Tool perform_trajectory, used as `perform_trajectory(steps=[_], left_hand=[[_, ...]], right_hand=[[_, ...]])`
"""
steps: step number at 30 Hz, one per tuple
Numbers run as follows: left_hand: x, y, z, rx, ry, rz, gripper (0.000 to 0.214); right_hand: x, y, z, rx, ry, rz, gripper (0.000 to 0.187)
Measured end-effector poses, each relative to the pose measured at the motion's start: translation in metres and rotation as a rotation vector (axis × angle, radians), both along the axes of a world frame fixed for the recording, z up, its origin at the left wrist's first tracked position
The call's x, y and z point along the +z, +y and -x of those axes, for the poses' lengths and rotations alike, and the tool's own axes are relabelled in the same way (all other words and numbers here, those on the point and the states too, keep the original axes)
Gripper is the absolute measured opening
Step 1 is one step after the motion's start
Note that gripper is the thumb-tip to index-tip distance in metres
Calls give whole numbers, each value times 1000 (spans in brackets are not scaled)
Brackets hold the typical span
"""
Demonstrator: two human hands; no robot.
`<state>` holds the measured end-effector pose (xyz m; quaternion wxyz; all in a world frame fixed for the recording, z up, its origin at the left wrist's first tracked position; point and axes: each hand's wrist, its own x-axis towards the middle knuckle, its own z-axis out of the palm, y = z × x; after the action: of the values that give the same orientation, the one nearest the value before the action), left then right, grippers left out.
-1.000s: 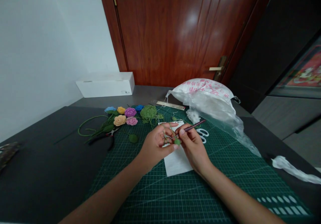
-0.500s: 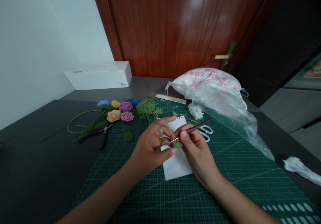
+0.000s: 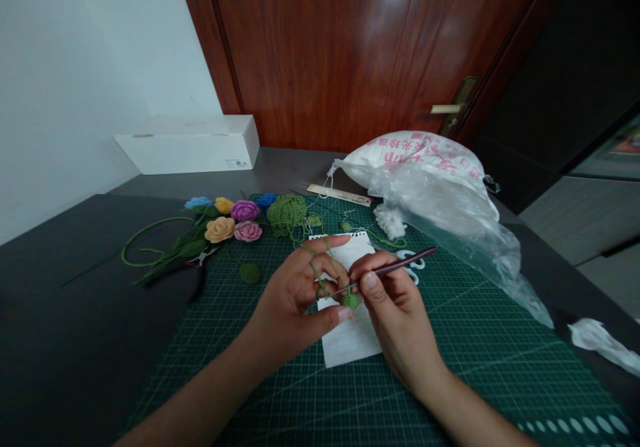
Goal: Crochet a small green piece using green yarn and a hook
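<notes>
Flatter now, the crochet hook (image 3: 405,264) sits pinched in the right hand (image 3: 397,307), its tip at a small green crocheted piece (image 3: 351,301). The left hand (image 3: 295,303) holds green yarn (image 3: 320,265) across raised fingers; the exact stitch is hard to see.

Dim, flat indoor light, soft glare high on the far wooden door (image 3: 380,27), wide-angle stretching toward the left and right edges.

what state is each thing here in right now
left hand, green yarn looped over fingers
right hand, pinching crochet hook
small crocheted green piece, hanging beside hook
green yarn ball, on mat, yarn trailing
scissors, mostly hidden behind right hand
white plastic bag, bulging
wooden door, shut
</notes>
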<state>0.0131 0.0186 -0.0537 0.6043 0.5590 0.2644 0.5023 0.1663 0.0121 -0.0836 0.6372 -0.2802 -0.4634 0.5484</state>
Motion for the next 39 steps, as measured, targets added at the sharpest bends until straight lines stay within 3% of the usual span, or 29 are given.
perform_trajectory(steps=[11,23,28,36,39], left_hand=[[-7,3,-1,-9,-69,14,81],[-18,7,1,-86,-103,-79,80],[-22,9,2,-106,-107,-45,80],[-18,5,1,-81,-58,-5,80],[-14,2,0,-70,-63,58,84]], right_hand=[[-2,1,0,-11,-10,-8,19],[1,-1,1,-28,28,-40,22],[3,0,1,-58,43,-37,26],[-6,1,-8,-161,-239,-137,26],[-5,1,-8,-128,-200,-124,25]])
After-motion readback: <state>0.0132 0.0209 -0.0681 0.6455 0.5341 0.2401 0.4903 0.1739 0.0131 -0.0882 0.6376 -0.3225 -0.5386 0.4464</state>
